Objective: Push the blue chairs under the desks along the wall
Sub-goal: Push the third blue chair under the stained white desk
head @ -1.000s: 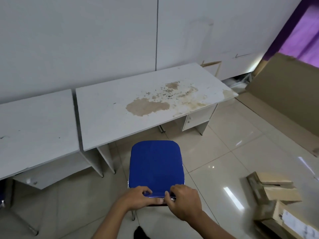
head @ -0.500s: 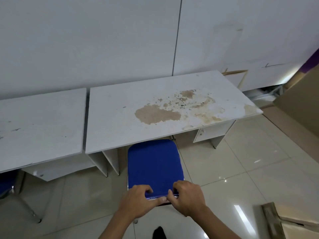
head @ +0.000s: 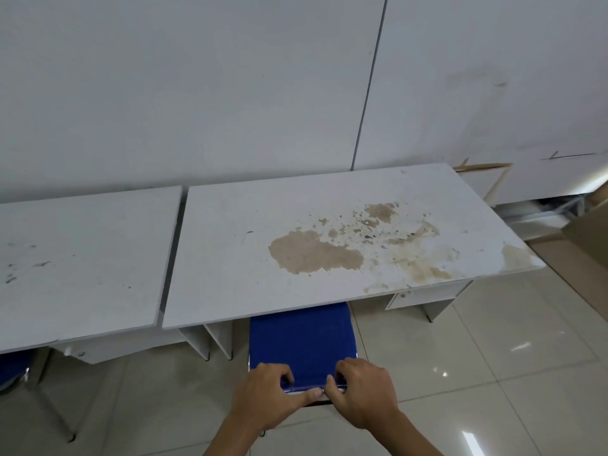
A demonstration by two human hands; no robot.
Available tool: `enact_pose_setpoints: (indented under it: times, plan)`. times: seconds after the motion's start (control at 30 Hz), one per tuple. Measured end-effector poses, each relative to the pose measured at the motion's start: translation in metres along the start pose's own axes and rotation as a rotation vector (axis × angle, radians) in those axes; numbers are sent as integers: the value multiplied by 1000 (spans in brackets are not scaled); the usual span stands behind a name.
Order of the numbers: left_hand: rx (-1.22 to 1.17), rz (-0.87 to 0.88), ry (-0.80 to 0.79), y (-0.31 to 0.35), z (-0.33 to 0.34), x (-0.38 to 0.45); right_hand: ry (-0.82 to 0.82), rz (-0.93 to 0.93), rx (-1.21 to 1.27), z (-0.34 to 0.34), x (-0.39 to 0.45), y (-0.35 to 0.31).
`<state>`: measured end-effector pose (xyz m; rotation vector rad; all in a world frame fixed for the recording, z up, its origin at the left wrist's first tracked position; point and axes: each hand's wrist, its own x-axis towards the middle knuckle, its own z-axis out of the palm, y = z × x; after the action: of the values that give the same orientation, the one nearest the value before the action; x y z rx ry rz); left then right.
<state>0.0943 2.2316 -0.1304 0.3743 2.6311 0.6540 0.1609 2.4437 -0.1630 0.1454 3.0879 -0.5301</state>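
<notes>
A blue padded chair stands on the tiled floor with its far part hidden beneath the front edge of a white desk that bears brown stains. My left hand and my right hand both grip the chair's near top edge, thumbs almost touching in the middle. A second white desk stands to the left against the wall. Under it, at the far left edge, part of another blue chair shows with its metal legs.
The white wall panels run right behind both desks. A drawer unit hangs under the stained desk's right end. Brown cardboard lies at the right edge. Glossy floor tiles spread to the right.
The chair has slid forward, so that its far part now lies under the stained desk. Both hands kept their grip and I have come closer to the desks. The boxes at right left the view.
</notes>
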Motion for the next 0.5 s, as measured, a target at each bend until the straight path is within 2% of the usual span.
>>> enact_pose_setpoints:
  times: [0.3,0.5]
  plan:
    - [-26,-39,33,6,-17,58,50,-9,-13,-3,65,14]
    - [-33,-59,38,10,-24,89,17,-42,-16,-6,101,24]
